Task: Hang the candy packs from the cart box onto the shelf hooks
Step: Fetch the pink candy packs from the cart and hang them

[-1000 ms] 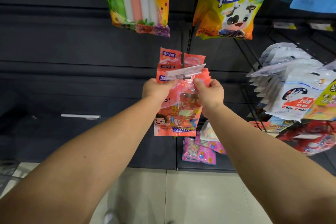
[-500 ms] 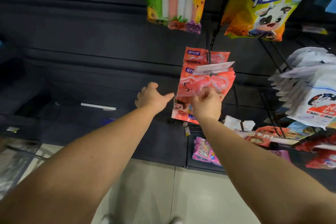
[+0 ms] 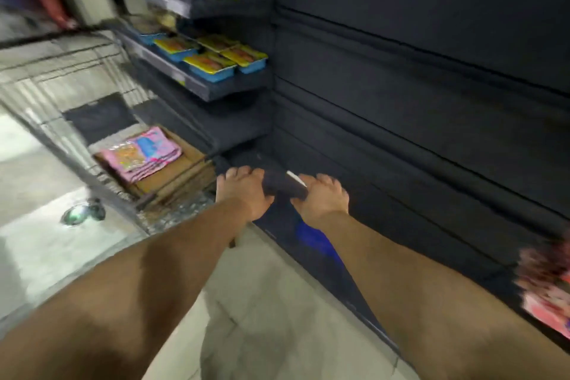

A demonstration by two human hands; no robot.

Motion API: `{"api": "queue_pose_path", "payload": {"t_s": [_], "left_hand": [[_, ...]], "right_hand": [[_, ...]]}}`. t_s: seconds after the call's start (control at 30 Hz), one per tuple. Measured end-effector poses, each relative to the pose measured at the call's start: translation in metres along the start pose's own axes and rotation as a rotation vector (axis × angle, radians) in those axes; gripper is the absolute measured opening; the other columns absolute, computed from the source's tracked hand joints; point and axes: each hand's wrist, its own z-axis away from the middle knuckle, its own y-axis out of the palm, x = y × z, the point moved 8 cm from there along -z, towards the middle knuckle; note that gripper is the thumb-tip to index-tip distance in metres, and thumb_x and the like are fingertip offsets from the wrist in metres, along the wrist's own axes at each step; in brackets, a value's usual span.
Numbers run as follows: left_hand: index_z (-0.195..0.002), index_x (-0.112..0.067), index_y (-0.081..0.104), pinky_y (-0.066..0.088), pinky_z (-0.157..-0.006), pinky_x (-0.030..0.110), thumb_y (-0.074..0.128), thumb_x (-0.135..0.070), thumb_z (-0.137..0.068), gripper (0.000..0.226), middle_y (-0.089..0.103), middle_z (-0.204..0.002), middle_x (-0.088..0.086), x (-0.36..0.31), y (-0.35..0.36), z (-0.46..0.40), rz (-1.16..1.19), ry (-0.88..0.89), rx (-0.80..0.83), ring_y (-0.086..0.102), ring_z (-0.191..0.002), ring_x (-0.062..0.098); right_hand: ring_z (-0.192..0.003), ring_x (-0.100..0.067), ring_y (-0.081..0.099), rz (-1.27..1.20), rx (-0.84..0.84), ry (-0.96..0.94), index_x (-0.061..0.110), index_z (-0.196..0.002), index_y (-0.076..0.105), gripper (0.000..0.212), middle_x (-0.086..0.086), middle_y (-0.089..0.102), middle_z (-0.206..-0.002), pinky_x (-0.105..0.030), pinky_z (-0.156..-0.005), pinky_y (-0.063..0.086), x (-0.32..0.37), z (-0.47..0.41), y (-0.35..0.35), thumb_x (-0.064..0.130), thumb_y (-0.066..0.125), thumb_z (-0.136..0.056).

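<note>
Risks:
- Dark back panel [image 3: 416, 86] from 12 to 3 o'clock. The one empty hook [image 3: 285, 187] with a white tag juts out at centre, so a fast reach could catch on it.
- Wire cart [image 3: 101, 182] at 9 o'clock. It could roll if leaned on.
- Cardboard cart box [image 3: 172, 176] at 10 o'clock. The pink candy packs [image 3: 142, 157] lie fanned in it, and a hasty grab may spill several.

Counts:
- 2 stocked shelves [image 3: 197, 83] at 11 o'clock
- 1 cart
- 1 box
- 1 fanned stack, packs too blurred to count
- blurred hung packs [image 3: 546, 287] at 4 o'clock
- 2 hands

The left hand [image 3: 243, 191] and right hand [image 3: 320, 197] have bent fingers and hold no pack. I cannot tell whether they grip the hook.
</note>
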Motion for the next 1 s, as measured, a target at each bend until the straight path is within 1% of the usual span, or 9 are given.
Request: {"api": "queue_pose_path", "payload": {"t_s": [0.1,0.17,0.33,0.47,0.57,0.67,0.8,0.9,1.0], "left_hand": [[-0.145,-0.030,0.042,0.034,-0.107,0.046,0.053,-0.057,-0.091,0.061,0.047,-0.145,0.008,0.119,-0.024,0.004,-0.014,-0.141,-0.009,0.042,-0.133,0.035],[-0.142,-0.027,0.043,0.036,-0.105,0.045,0.054,-0.058,-0.091,0.061,0.047,-0.143,0.010,0.183,-0.038,0.009,-0.005,-0.221,-0.032,0.042,-0.131,0.035],[-0.146,-0.024,0.037,0.035,-0.108,0.047,0.053,-0.060,-0.091,0.068,0.043,-0.147,0.013,0.297,-0.049,0.015,0.081,-0.369,-0.043,0.041,-0.132,0.037],[-0.146,-0.025,0.038,0.038,-0.106,0.048,0.057,-0.060,-0.087,0.070,0.047,-0.146,0.011,0.347,-0.050,0.012,0.126,-0.426,-0.061,0.044,-0.130,0.036],[-0.142,-0.024,0.043,0.038,-0.107,0.047,0.055,-0.059,-0.089,0.064,0.049,-0.144,0.011,0.376,-0.055,-0.001,0.130,-0.464,-0.082,0.044,-0.131,0.035],[-0.143,-0.026,0.044,0.037,-0.108,0.045,0.058,-0.061,-0.087,0.067,0.047,-0.147,0.008,0.403,-0.061,-0.023,0.113,-0.509,-0.070,0.043,-0.134,0.034],[-0.140,-0.026,0.045,0.038,-0.107,0.042,0.059,-0.054,-0.089,0.060,0.048,-0.145,0.007,0.432,-0.069,-0.072,0.078,-0.533,-0.064,0.043,-0.133,0.032],[-0.144,-0.026,0.040,0.035,-0.109,0.042,0.058,-0.051,-0.091,0.061,0.047,-0.145,0.007,0.447,-0.076,-0.122,0.052,-0.520,-0.016,0.041,-0.134,0.031],[-0.144,-0.027,0.040,0.034,-0.111,0.043,0.060,-0.052,-0.089,0.064,0.047,-0.145,0.006,0.456,-0.080,-0.172,0.009,-0.498,0.001,0.041,-0.134,0.031]], "right_hand": [[-0.147,-0.029,0.019,0.023,0.054,-0.138,0.036,-0.151,0.031,0.063,-0.004,0.025,-0.160,-0.047,-0.119,0.020,0.119,-0.023,0.037,0.050,0.053,-0.095],[-0.147,-0.028,0.019,0.040,0.071,-0.203,0.036,-0.151,0.031,0.063,-0.003,0.025,-0.160,-0.046,-0.117,0.022,0.183,-0.031,0.051,0.051,0.052,-0.094],[-0.145,-0.028,0.023,0.101,0.116,-0.281,0.030,-0.149,0.036,0.061,-0.004,0.029,-0.157,-0.045,-0.114,0.026,0.288,-0.049,0.083,0.052,0.052,-0.094],[-0.145,-0.028,0.024,0.103,0.175,-0.308,0.031,-0.151,0.030,0.064,-0.003,0.027,-0.158,-0.046,-0.115,0.028,0.333,-0.070,0.109,0.051,0.053,-0.094],[-0.142,-0.030,0.031,0.093,0.194,-0.304,0.030,-0.150,0.033,0.065,-0.004,0.032,-0.154,-0.049,-0.113,0.033,0.357,-0.094,0.126,0.051,0.055,-0.092],[-0.138,-0.031,0.037,0.069,0.208,-0.298,0.027,-0.148,0.035,0.065,-0.006,0.038,-0.149,-0.047,-0.110,0.038,0.377,-0.128,0.137,0.049,0.057,-0.091],[-0.133,-0.032,0.043,0.004,0.243,-0.271,0.029,-0.152,0.028,0.064,-0.008,0.039,-0.147,-0.044,-0.105,0.041,0.394,-0.187,0.140,0.045,0.053,-0.095],[-0.127,-0.031,0.047,-0.023,0.216,-0.260,0.031,-0.145,0.036,0.056,-0.009,0.044,-0.143,-0.043,-0.100,0.044,0.406,-0.240,0.129,0.043,0.056,-0.094],[-0.128,-0.029,0.047,0.015,0.179,-0.267,0.024,-0.145,0.038,0.056,-0.010,0.044,-0.143,-0.038,-0.097,0.045,0.418,-0.288,0.119,0.042,0.057,-0.096]]}}
